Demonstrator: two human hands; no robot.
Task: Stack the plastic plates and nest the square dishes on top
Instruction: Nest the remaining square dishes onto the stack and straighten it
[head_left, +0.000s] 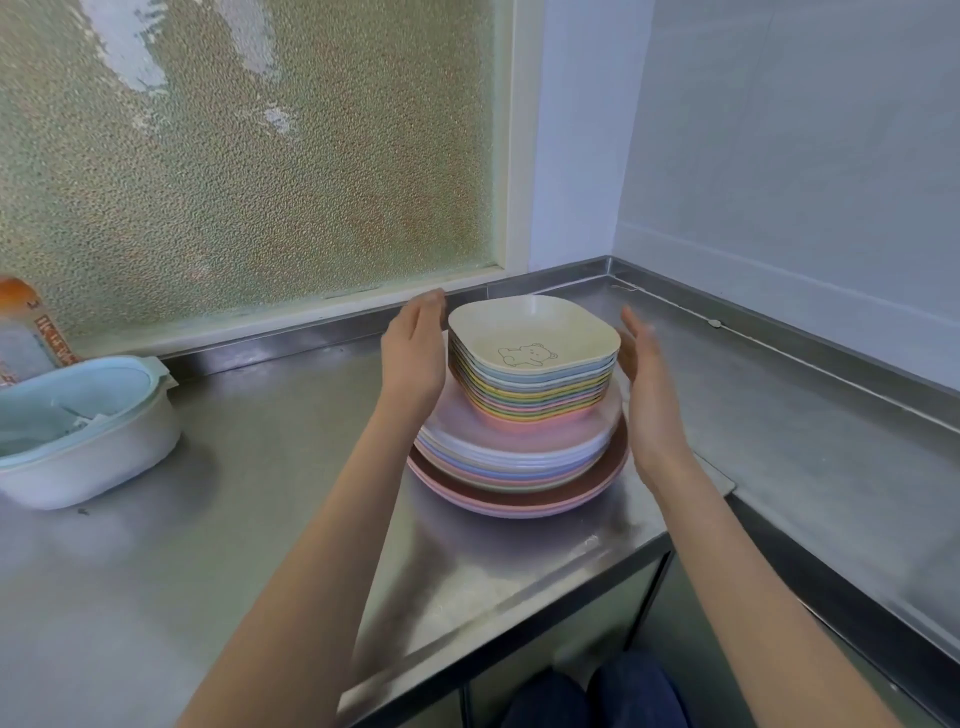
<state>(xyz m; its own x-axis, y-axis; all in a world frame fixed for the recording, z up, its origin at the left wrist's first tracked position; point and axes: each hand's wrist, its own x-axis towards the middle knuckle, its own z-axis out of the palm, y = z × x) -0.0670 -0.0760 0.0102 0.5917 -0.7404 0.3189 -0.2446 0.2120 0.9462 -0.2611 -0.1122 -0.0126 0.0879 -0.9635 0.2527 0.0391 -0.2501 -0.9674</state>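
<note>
While square dishes (532, 364) sit nested atop round plates (514, 457), left hand (413, 358) and right hand (652, 400) flat, spread wide, flanking, holding nothing

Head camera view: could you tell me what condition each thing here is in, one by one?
Square dishes: nested in one pile on the plates, cream bear dish uppermost.
Round plates: stacked on the steel counter.
Left hand: open, beside the dishes, gripping nothing.
Right hand: open, beside the pile, gripping nothing.
White tub: upright, lidless.
Bottle: upright behind the tub.
</note>
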